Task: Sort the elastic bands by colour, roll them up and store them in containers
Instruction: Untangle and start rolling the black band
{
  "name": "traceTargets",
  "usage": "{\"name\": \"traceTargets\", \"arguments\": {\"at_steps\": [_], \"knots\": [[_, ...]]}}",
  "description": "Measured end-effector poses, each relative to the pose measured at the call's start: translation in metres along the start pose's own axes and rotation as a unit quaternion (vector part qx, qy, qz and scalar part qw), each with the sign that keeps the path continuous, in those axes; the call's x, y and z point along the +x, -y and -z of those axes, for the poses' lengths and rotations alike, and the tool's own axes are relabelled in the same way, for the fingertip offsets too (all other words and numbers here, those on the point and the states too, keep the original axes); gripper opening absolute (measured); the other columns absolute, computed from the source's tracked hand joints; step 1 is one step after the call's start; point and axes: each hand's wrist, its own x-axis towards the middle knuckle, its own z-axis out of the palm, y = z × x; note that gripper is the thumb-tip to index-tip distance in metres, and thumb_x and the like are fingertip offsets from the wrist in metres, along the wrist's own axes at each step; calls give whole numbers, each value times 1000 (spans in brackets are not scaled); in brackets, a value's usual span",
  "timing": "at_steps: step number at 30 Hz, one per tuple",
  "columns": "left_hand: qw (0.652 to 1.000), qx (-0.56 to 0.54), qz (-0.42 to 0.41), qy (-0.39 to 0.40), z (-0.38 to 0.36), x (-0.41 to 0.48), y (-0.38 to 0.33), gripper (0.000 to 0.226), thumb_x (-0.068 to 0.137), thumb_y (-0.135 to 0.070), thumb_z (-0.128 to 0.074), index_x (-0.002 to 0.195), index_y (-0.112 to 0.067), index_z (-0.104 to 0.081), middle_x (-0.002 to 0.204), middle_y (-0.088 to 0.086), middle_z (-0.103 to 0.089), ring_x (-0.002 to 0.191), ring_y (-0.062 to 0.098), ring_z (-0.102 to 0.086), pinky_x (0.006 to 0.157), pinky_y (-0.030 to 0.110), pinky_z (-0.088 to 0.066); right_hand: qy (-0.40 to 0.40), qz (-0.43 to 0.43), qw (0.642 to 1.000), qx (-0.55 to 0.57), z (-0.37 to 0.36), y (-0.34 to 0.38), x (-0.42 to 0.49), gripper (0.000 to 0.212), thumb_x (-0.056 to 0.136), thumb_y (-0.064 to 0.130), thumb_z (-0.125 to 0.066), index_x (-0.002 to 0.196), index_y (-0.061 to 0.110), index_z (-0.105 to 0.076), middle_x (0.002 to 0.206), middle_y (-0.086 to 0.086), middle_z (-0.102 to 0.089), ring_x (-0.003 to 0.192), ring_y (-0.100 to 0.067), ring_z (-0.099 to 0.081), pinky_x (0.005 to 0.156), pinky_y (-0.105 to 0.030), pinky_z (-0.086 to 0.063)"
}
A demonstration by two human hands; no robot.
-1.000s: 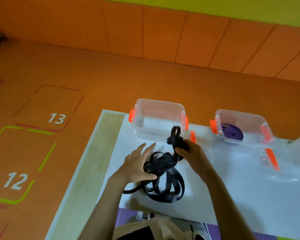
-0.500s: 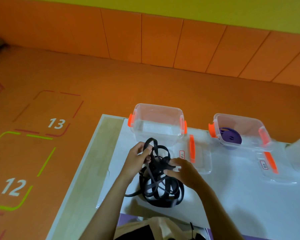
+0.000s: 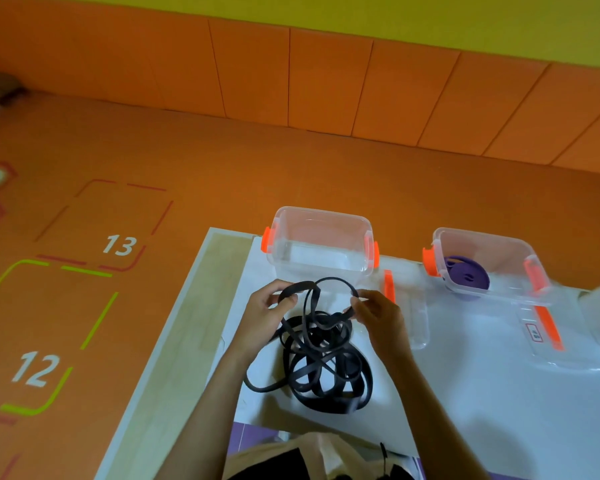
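Bright, diffuse illumination — soft shadows on the white sheet (image 3: 499, 393) at 6 o'clock. Wall panels (image 3: 326, 81) bow at 12 o'clock; the 3 o'clock edge is blurred.

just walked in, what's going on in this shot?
A person is untangling a black elastic band heaped on the white table. The left hand and right hand each pinch a loop of it, lifted above the heap. Behind the hands, the near clear container shows nothing inside. The second container, to the right, already holds a rolled purple band. The black one is not rolled yet.
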Motion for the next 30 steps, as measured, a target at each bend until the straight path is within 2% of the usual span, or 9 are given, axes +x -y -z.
{"name": "traceTargets", "arguments": {"at_steps": [5,8,11,17,20,22,26,28,30], "knots": [[995,87,49,-11,1,0,9,24,96,-21,-74,114,-36,-66,115,-11,-68,85,2,-69,69,9,-50,-45,36,992,108,2,21,-3,10,96,15,-76,106,13,-74,100,-5,-76,86,-24,-79,66,-37,-67],[977,156,118,83,4,-3,19,43,91,-33,-79,129,-37,-59,121,-14,-62,100,6,-70,80,23,-53,-58,54,986,146,2,33,-4,14,98,11,-72,112,10,-73,99,-5,-79,90,-22,-79,69,-33,-66],[974,141,117,134,3,-8,28,42,86,-51,-81,124,-44,-64,130,-20,-61,124,8,-61,94,25,-49,-56,59,983,168,3,45,-7,14,99,10,-71,113,12,-74,98,-3,-80,95,-20,-79,73,-31,-66],[995,57,81,18,-15,-6,25,68,95,-36,-78,150,-40,-39,143,-16,-46,125,13,-56,97,27,-45,14,64,979,193,-2,61,-19,11,98,19,-72,109,19,-74,102,-7,-80,100,-25,-79,77,-36,-66],[995,91,39,34,-14,-5,25,33,99,-31,-73,129,-39,-62,128,-16,-65,107,2,-68,80,8,-48,57,96,975,194,-2,66,-23,16,102,13,-67,115,20,-73,110,-5,-79,106,-25,-78,81,-36,-66],[993,114,20,10,-15,-6,26,9,101,-31,-69,109,-36,-68,113,-18,-71,102,-1,-70,75,7,-47,44,106,975,188,1,68,-22,19,102,9,-65,118,16,-73,111,-3,-79,107,-24,-77,83,-34,-65],[997,33,-32,-64,-18,-9,16,8,106,-31,-64,110,-27,-59,109,-12,-69,112,9,-67,84,21,-51,-35,164,983,75,10,74,-17,21,100,10,-69,121,12,-72,119,-3,-74,116,-10,-70,89,-26,-60],[991,-27,-81,-104,-15,-10,3,10,106,-34,-62,114,-29,-59,111,-9,-70,116,10,-67,90,23,-54,-78,211,974,6,13,75,-15,21,98,13,-71,119,14,-74,116,-3,-66,106,-4,-67,80,-15,-56],[984,-18,-117,-134,-10,-10,-9,9,106,-35,-62,116,-35,-61,116,-14,-71,116,4,-67,92,15,-52,-84,198,977,-3,13,75,-14,20,99,13,-70,119,15,-73,102,-5,-67,90,-13,-69,71,-18,-58]]}}
